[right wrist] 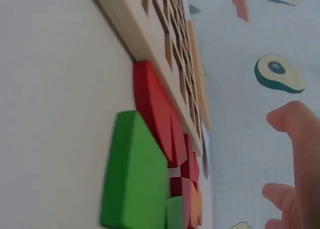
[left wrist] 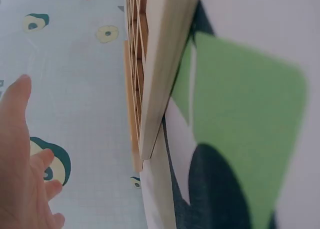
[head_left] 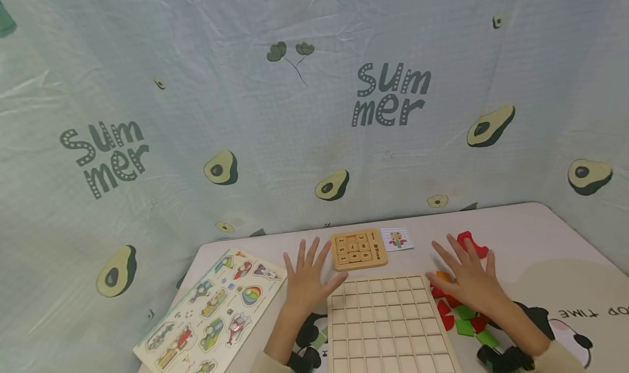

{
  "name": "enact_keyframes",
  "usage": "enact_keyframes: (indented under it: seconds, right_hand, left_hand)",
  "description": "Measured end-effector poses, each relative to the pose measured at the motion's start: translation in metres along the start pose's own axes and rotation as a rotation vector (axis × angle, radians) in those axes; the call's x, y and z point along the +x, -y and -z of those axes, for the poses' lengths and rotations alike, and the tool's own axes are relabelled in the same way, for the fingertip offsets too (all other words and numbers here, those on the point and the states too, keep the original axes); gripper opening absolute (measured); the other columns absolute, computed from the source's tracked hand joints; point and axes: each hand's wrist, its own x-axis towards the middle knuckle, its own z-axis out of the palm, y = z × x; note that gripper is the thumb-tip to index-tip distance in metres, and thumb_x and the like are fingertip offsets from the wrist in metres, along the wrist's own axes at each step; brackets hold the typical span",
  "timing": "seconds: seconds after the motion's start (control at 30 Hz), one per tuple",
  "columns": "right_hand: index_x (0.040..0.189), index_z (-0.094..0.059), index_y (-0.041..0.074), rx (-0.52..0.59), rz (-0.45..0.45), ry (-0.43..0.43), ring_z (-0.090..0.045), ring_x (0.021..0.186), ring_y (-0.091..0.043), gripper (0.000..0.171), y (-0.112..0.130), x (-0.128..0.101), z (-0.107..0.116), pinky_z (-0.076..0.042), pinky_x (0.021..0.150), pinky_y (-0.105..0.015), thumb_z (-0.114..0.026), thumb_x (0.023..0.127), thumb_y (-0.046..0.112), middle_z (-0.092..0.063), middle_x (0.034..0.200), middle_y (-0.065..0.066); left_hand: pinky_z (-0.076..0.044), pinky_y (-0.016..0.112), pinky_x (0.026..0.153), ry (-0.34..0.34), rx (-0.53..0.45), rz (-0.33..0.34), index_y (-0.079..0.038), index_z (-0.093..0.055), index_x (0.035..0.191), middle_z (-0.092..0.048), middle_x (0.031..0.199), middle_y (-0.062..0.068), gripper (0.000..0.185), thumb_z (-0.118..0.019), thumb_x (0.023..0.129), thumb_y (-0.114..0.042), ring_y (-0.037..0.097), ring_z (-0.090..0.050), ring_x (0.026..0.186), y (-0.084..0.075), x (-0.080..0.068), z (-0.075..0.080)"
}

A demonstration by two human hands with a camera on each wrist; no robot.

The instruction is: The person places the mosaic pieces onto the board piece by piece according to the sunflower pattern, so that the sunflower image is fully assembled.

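Grid board [head_left: 388,324] nearest; left hand [head_left: 307,280] splayed beside it, right hand [head_left: 467,280] splayed over colored blocks [head_left: 462,315], neither gripping.

The right hand [head_left: 469,283] hides part of the coloured blocks [head_left: 467,318]; the grid board [head_left: 388,324] is cut off below

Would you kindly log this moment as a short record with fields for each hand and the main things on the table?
left hand: open, fingers spread, holds nothing, left of the grid board
right hand: open, fingers spread, above the coloured blocks
grid board: wooden, cells bare, between the hands
coloured blocks: red, green and orange, right of the board
number puzzle: behind the board
vehicle puzzle: far left, on the table's edge
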Motion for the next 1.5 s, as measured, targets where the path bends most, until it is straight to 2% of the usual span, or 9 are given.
enact_keyframes:
  seconds: [0.1,0.3,0.4,0.57,0.8,0.97,1.13,1.3,1.5]
  right_hand:
    - [0.145,-0.03,0.016,0.007,-0.014,0.002,-0.01,0.135,-0.049,0.081,-0.001,-0.002,-0.003,0.001,0.097,-0.079,-0.061,0.08,0.054,-0.02,0.149,-0.024]
    - [0.141,-0.035,0.006,0.058,-0.03,0.041,-0.023,0.128,-0.053,0.084,-0.004,-0.006,-0.005,-0.024,0.092,-0.076,-0.068,0.077,0.049,-0.025,0.144,-0.029]
    - [0.136,-0.041,0.002,0.077,-0.026,0.047,-0.037,0.119,-0.05,0.08,-0.006,-0.006,-0.007,-0.035,0.087,-0.073,-0.073,0.075,0.041,-0.038,0.135,-0.03]
    - [0.122,-0.054,0.0,0.049,-0.045,0.044,-0.05,0.102,-0.044,0.06,-0.01,-0.004,-0.007,-0.041,0.076,-0.069,-0.075,0.073,0.027,-0.054,0.116,-0.028]
    - [0.096,-0.069,0.003,0.103,-0.026,0.098,-0.055,0.083,-0.023,0.028,-0.01,0.002,-0.002,-0.055,0.072,-0.046,-0.075,0.073,0.019,-0.064,0.095,-0.013]
    - [0.095,-0.07,0.006,0.131,-0.081,0.174,-0.05,0.073,-0.014,0.026,-0.01,0.01,0.003,-0.052,0.061,-0.03,-0.076,0.074,0.021,-0.063,0.088,-0.004]
    - [0.096,-0.071,0.008,0.175,-0.132,0.244,-0.048,0.068,-0.013,0.025,-0.01,0.016,0.008,-0.045,0.055,-0.024,-0.075,0.075,0.022,-0.061,0.079,0.0]
    - [0.096,-0.07,0.006,0.218,-0.127,0.282,-0.051,0.069,-0.014,0.026,-0.012,0.02,0.012,-0.046,0.057,-0.026,-0.076,0.074,0.019,-0.063,0.081,-0.001]
    - [0.096,-0.069,0.008,0.2,-0.114,0.281,-0.051,0.074,-0.016,0.033,-0.014,0.022,0.011,-0.047,0.06,-0.028,-0.08,0.068,0.021,-0.062,0.084,-0.001]
  left_hand:
    - [-0.005,0.066,0.11,0.035,-0.072,-0.044,-0.027,-0.028,0.147,-0.024,0.154,0.003,0.084,-0.048,0.079,-0.072,0.033,-0.013,0.143,0.0,-0.003,0.0]
    - [-0.014,0.064,0.11,0.164,-0.165,-0.086,-0.029,-0.024,0.148,-0.021,0.155,0.003,0.088,-0.051,0.076,-0.073,0.033,-0.015,0.143,0.003,-0.008,0.003]
    - [-0.026,0.064,0.105,0.222,-0.189,-0.093,-0.029,-0.022,0.148,-0.019,0.155,0.003,0.095,-0.057,0.072,-0.073,0.035,-0.024,0.14,0.007,-0.009,0.004]
    - [-0.042,0.06,0.092,0.314,-0.25,-0.087,-0.029,-0.019,0.149,-0.015,0.156,0.005,0.106,-0.067,0.064,-0.071,0.036,-0.038,0.131,0.014,-0.011,0.003]
    - [-0.038,0.061,0.097,0.423,-0.353,-0.122,-0.028,-0.023,0.148,-0.014,0.156,0.007,0.107,-0.075,0.062,-0.062,0.037,-0.036,0.132,0.029,-0.014,-0.001]
    - [-0.029,0.063,0.103,0.513,-0.422,-0.207,-0.023,-0.034,0.144,-0.021,0.153,0.011,0.099,-0.083,0.061,-0.047,0.037,-0.027,0.136,0.046,-0.012,0.0]
    - [-0.025,0.061,0.107,0.589,-0.498,-0.209,-0.022,-0.036,0.143,-0.026,0.149,0.008,0.094,-0.084,0.063,-0.036,0.034,-0.022,0.138,0.058,-0.014,-0.003]
    - [-0.022,0.061,0.108,0.602,-0.523,-0.207,-0.023,-0.035,0.143,-0.026,0.149,0.006,0.094,-0.084,0.063,-0.036,0.033,-0.019,0.139,0.061,-0.014,-0.004]
    - [-0.022,0.059,0.109,0.585,-0.513,-0.198,-0.026,-0.038,0.142,-0.03,0.147,0.003,0.094,-0.084,0.062,-0.039,0.03,-0.021,0.138,0.062,-0.015,-0.007]
